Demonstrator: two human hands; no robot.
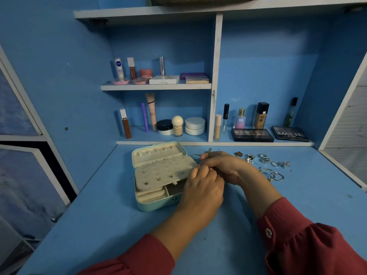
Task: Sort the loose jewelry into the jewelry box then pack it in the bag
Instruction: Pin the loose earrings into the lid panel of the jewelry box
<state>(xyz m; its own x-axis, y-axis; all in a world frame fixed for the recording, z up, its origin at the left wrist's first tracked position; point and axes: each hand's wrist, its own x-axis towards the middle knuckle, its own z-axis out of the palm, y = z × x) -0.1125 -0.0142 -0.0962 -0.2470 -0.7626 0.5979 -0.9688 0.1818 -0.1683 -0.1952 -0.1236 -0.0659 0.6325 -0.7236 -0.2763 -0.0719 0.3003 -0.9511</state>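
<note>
Hands [200, 187] [222, 165] together, fingers curled pinching small jewelry piece too tiny to identify, just right of open jewelry box [158, 175]; loose rings [266, 159] further right on desk [99, 215].

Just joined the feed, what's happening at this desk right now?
A person is sorting jewelry at a blue desk. Both hands meet beside the open jewelry box: the left hand and right hand are curled around something small that I cannot make out. A few studs already sit in the box's earring panel. Loose rings and hoop earrings lie to the right. No bag is in view.
</note>
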